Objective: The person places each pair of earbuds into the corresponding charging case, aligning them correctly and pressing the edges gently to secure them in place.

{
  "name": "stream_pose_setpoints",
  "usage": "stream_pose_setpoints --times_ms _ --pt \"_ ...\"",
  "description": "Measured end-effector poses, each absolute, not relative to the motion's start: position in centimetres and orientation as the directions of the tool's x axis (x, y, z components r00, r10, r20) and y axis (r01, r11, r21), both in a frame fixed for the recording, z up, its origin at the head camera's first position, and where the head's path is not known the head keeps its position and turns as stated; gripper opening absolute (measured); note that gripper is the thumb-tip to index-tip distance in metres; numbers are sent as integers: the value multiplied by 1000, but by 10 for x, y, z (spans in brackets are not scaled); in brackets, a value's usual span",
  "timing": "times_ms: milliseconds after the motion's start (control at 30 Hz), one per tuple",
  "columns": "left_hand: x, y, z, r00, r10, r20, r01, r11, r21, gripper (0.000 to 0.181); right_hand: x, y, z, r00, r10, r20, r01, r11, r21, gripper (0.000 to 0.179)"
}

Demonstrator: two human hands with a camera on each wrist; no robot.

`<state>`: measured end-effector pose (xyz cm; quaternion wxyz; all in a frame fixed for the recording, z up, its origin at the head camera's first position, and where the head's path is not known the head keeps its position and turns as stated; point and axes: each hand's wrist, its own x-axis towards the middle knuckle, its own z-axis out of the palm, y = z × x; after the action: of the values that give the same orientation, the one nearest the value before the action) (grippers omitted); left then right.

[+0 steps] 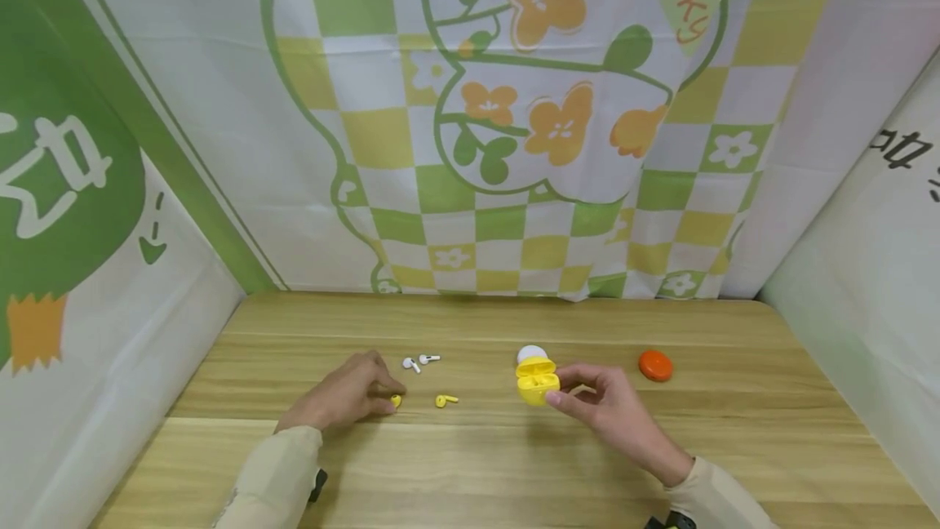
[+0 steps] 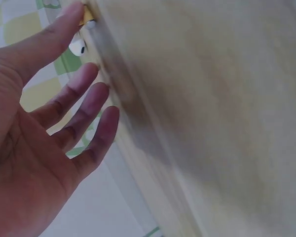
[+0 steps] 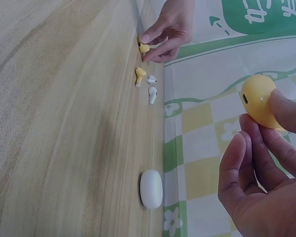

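My left hand (image 1: 357, 390) is low over the table on the left, with thumb and forefinger pinching a yellow earbud (image 3: 144, 48). In the left wrist view its other fingers (image 2: 91, 101) are spread loosely, and the earbud is mostly hidden by the thumb. A second yellow earbud (image 1: 442, 401) lies on the wood to the right of that hand. Off the table, my right hand (image 1: 605, 406) holds a yellow earbud case (image 1: 538, 390) between thumb and fingers. Its lid stands up, and the hollows inside face me.
Two white earbuds (image 1: 411, 364) lie behind the yellow ones. A white case (image 3: 151, 189) sits on the table behind the yellow case. Farther right lies a round orange-red case (image 1: 656, 365). Patterned cloth (image 1: 514, 227) hangs along the table's back edge, with printed panels at both sides.
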<state>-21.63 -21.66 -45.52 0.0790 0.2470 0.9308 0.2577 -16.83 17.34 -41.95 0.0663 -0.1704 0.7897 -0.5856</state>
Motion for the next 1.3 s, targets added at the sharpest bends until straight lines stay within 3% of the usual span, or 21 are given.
stream_pose_setpoints --times_ms 500,733,1000,1300 --pt "-216 -215 -458 -874 478 86 434 688 582 15 -169 173 -421 -920 -371 125 -224 236 -946 24" --pt "-211 -185 -444 -843 471 259 469 409 783 18 -168 170 -423 -909 -385 161 -258 217 -941 23" --pt "-188 -121 -417 -827 357 434 503 126 855 17 -165 164 -420 -902 -398 167 -253 176 -951 28" --pt "-177 -73 -414 -829 237 506 533 62 844 19 -166 159 -420 -893 -411 184 -267 153 -952 26"
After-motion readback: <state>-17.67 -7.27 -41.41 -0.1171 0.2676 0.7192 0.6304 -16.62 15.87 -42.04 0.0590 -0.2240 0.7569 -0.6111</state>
